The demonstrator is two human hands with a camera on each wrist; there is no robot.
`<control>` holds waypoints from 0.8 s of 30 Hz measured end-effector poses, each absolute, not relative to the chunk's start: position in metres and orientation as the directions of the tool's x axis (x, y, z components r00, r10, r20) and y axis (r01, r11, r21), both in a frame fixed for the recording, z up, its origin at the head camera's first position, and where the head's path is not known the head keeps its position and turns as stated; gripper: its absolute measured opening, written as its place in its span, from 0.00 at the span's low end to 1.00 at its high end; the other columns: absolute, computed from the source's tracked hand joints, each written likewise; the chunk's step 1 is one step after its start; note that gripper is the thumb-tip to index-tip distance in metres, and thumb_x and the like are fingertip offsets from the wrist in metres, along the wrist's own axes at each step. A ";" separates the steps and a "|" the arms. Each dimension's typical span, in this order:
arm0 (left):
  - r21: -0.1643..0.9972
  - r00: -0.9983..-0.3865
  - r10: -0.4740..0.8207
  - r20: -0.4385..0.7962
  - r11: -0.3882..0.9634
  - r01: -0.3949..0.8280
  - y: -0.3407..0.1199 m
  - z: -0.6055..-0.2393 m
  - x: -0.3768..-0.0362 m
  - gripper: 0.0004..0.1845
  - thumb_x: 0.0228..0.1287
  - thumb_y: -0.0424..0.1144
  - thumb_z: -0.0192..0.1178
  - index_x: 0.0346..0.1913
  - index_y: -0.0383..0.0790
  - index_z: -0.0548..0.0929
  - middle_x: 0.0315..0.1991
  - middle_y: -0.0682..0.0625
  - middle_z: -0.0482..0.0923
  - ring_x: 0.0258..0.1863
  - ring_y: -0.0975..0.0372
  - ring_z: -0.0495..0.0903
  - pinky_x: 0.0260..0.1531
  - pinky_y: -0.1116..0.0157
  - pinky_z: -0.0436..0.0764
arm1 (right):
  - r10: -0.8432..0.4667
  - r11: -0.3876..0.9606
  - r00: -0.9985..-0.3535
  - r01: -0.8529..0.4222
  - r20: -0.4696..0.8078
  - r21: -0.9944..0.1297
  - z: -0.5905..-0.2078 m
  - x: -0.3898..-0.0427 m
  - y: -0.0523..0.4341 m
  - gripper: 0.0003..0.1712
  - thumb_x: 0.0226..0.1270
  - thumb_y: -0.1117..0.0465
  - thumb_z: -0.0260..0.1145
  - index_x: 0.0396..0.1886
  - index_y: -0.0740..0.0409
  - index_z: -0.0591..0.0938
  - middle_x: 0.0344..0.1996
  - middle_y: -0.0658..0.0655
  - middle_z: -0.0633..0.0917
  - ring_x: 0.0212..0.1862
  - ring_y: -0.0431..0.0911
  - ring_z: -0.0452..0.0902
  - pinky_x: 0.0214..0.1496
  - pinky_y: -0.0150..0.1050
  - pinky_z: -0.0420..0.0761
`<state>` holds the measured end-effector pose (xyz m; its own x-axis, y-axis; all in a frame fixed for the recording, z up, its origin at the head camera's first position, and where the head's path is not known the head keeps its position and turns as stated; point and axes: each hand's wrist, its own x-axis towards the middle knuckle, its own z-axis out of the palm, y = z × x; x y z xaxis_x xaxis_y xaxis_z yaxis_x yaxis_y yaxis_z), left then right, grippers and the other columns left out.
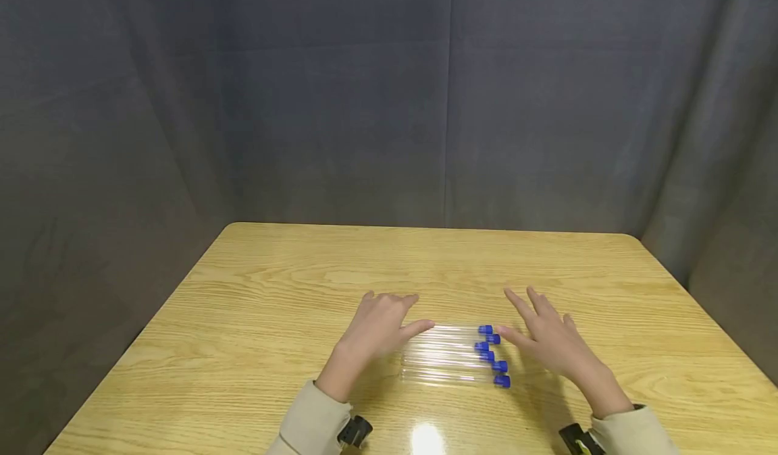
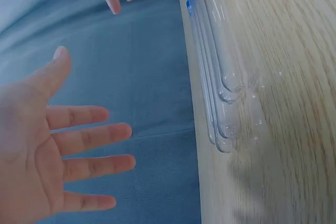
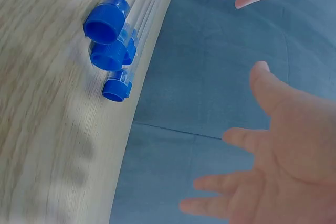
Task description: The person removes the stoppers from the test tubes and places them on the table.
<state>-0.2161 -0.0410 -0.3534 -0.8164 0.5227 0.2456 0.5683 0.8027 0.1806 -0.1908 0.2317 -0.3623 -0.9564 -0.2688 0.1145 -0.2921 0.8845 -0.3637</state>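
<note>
While both hands hover apart with nothing in them, a wooden table [image 1: 255, 286] fills the lower part of the head view, backed by a grey curtain [image 1: 389, 104]. Lying on the table, close to the person, is a row of clear test tubes [image 1: 446, 357], side by side and touching, their rounded ends pointing left. The left hand [image 1: 379, 327] sits just beside those rounded ends, fingers spread and relaxed, thumb reaching toward the nearest tube. The right hand [image 1: 547, 337] sits just beside the capped ends, fingers straight and fanned. To gather the tubes well, I judge the hands should close in evenly from both ends, keeping the row square so no tube rolls free. Each tube looks empty: no liquid or powder shows through the clear walls. Smallest of all are the blue caps [image 1: 494, 355], one on each tube's right end, slightly staggered.
</note>
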 end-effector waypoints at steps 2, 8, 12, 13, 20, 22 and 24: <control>0.186 -0.798 0.539 0.269 0.784 0.592 -0.042 -0.354 -0.216 0.29 0.62 0.57 0.48 0.53 0.36 0.76 0.33 0.48 0.82 0.27 0.60 0.79 0.40 0.56 0.75 | -0.278 0.884 -0.952 -0.305 0.126 -0.354 -0.362 -0.190 0.233 0.41 0.63 0.39 0.50 0.68 0.58 0.56 0.62 0.75 0.54 0.61 0.70 0.47 0.48 0.73 0.49; 0.281 -0.792 0.554 0.257 0.741 0.610 -0.044 -0.355 -0.216 0.23 0.63 0.53 0.51 0.48 0.37 0.79 0.33 0.49 0.82 0.26 0.65 0.79 0.22 0.72 0.75 | -0.302 0.863 -0.943 -0.333 0.141 -0.379 -0.362 -0.188 0.236 0.37 0.65 0.44 0.52 0.64 0.65 0.62 0.60 0.75 0.60 0.58 0.70 0.55 0.48 0.67 0.61; 0.387 -0.797 0.559 0.228 0.699 0.601 -0.044 -0.355 -0.215 0.19 0.64 0.50 0.51 0.43 0.37 0.82 0.30 0.51 0.82 0.23 0.68 0.77 0.22 0.73 0.74 | -0.297 0.826 -0.946 -0.324 0.133 -0.461 -0.362 -0.187 0.240 0.34 0.66 0.47 0.52 0.61 0.69 0.64 0.57 0.75 0.64 0.57 0.69 0.58 0.51 0.63 0.63; 0.416 -0.797 0.562 0.220 0.685 0.598 -0.045 -0.355 -0.215 0.18 0.64 0.48 0.51 0.41 0.37 0.82 0.29 0.51 0.81 0.20 0.69 0.75 0.22 0.73 0.74 | -0.297 0.814 -0.945 -0.325 0.136 -0.481 -0.363 -0.187 0.241 0.34 0.66 0.47 0.53 0.60 0.70 0.65 0.56 0.74 0.65 0.57 0.69 0.59 0.51 0.62 0.64; 0.621 -0.806 0.578 0.126 0.588 0.518 -0.050 -0.357 -0.215 0.18 0.66 0.42 0.50 0.24 0.35 0.81 0.13 0.53 0.69 0.11 0.66 0.66 0.16 0.73 0.67 | -0.314 0.737 -0.929 -0.367 0.194 -0.567 -0.367 -0.189 0.248 0.23 0.66 0.59 0.55 0.53 0.74 0.71 0.46 0.69 0.77 0.45 0.59 0.74 0.41 0.50 0.76; 0.663 -0.805 0.584 0.104 0.563 0.494 -0.051 -0.357 -0.216 0.18 0.66 0.41 0.50 0.23 0.35 0.80 0.15 0.51 0.73 0.13 0.62 0.73 0.16 0.73 0.70 | -0.313 0.718 -0.930 -0.364 0.192 -0.594 -0.367 -0.189 0.250 0.21 0.66 0.61 0.55 0.52 0.74 0.72 0.42 0.68 0.79 0.41 0.56 0.76 0.38 0.48 0.77; 0.697 -0.805 0.587 0.090 0.539 0.472 -0.053 -0.359 -0.216 0.16 0.66 0.40 0.50 0.27 0.33 0.82 0.20 0.48 0.77 0.18 0.58 0.78 0.19 0.72 0.74 | -0.308 0.693 -0.935 -0.348 0.178 -0.632 -0.367 -0.189 0.252 0.20 0.66 0.61 0.54 0.51 0.74 0.73 0.40 0.66 0.80 0.39 0.54 0.78 0.37 0.45 0.78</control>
